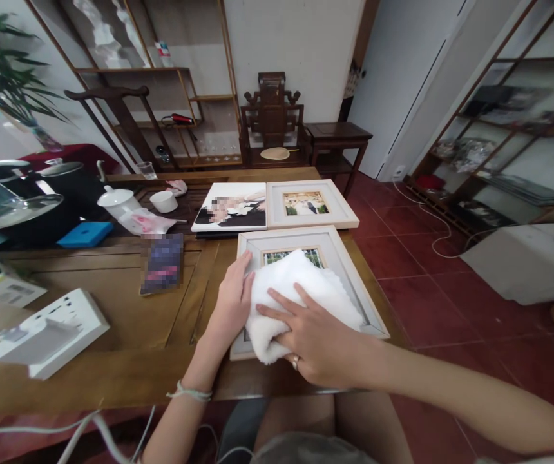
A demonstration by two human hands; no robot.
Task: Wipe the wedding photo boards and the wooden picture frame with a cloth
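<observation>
A white-framed picture (349, 270) lies flat on the wooden table (113, 380) near its right edge. A white towel (301, 283) rests on the glass. My right hand (315, 341) lies on the towel with fingers spread, a ring on one finger. My left hand (233, 299) lies flat on the frame's left border, fingers stretched out and touching the towel's edge. Behind this frame lie a frameless photo panel (231, 207) and a second white-framed picture (308, 204), side by side.
On the table's left stand a white power strip (49, 332), a dark card (162, 264), a blue box (85, 234), a white teapot (117, 201), a cup (163, 201), pots (30, 200). A carved chair (272, 122) and shelves stand behind. Red tile floor to the right.
</observation>
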